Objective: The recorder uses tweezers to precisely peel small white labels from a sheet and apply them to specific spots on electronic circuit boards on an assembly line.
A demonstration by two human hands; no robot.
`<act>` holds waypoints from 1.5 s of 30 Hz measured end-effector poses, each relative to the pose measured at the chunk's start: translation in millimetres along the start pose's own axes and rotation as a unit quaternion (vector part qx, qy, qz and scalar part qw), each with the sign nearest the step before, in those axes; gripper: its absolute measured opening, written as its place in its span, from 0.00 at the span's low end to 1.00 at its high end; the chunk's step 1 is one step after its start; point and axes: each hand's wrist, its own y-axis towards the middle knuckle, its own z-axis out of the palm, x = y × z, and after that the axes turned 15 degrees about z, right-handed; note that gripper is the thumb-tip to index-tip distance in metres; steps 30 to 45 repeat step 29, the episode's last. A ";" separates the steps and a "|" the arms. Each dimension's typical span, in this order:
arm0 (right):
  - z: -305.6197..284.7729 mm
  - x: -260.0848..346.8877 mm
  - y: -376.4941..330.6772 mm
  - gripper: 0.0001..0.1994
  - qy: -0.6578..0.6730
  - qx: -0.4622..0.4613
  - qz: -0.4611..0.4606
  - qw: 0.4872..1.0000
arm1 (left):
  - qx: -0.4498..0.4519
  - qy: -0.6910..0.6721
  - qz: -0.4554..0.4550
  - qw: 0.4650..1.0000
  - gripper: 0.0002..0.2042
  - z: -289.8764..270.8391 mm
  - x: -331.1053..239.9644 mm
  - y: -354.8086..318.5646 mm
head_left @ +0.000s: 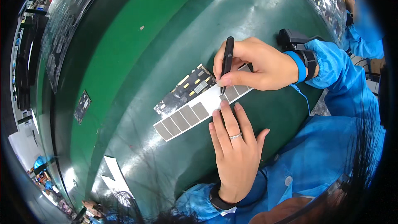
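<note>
A white backing strip [213, 98] carrying several grey square pads [189, 115] lies slantwise on the green table. My right hand [263, 64] grips black tweezers [227, 58] upright, their tips down at a grey pad near the strip's middle. My left hand [235, 149] is laid out with fingers stretched, fingertips at the strip's near edge beside the tips. A ring is on one finger. Just beyond the strip, and touching or partly under it, lies a dark circuit board [182, 93] with yellow parts. My right hand hides part of the strip.
A small circuit board [82, 107] lies at the left. White paper pieces [117, 174] rest at the lower left. Clear trays with boards stand far left [68, 33] and upper right [317, 4]. A blue cord [303, 95] hangs from my right wristband. Another person's blue sleeve [367, 43] shows at upper right.
</note>
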 end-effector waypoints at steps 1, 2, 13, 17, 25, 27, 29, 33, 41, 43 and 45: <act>-2.7 0.5 0.3 0.10 -0.013 0.007 0.001 1.000 | -0.003 -0.004 -0.006 1.000 0.39 0.8 -2.0 1.5; -1.7 1.8 -0.1 0.10 -0.021 0.011 0.005 1.000 | -0.009 -0.023 -0.002 1.000 0.40 -0.8 -1.8 -0.3; -4.6 1.7 -0.2 0.10 0.013 0.016 0.028 0.999 | -0.019 -0.039 -0.001 0.999 0.42 -2.8 -3.7 1.4; 3.3 2.0 5.4 0.07 0.185 0.008 0.079 0.980 | -0.018 -0.044 -0.008 0.999 0.41 -5.2 -1.7 1.8; -3.4 18.9 86.5 0.08 0.101 0.090 0.013 0.991 | -0.040 -0.016 -0.012 0.999 0.34 -19.8 7.8 3.0; 0.6 16.7 110.4 0.12 0.030 0.169 0.034 0.985 | -0.017 -0.012 -0.041 0.999 0.31 -18.2 12.2 4.8; 2.5 25.7 116.9 0.12 0.001 0.177 0.023 0.984 | -0.021 -0.015 -0.054 0.998 0.32 -23.4 14.0 5.3; 2.5 25.7 116.9 0.12 0.001 0.177 0.023 0.984 | -0.021 -0.015 -0.054 0.998 0.32 -23.4 14.0 5.3; 2.5 25.7 116.9 0.12 0.001 0.177 0.023 0.984 | -0.021 -0.015 -0.054 0.998 0.32 -23.4 14.0 5.3; 2.5 25.7 116.9 0.12 0.001 0.177 0.023 0.984 | -0.021 -0.015 -0.054 0.998 0.32 -23.4 14.0 5.3; 2.5 25.7 116.9 0.12 0.001 0.177 0.023 0.984 | -0.021 -0.015 -0.054 0.998 0.32 -23.4 14.0 5.3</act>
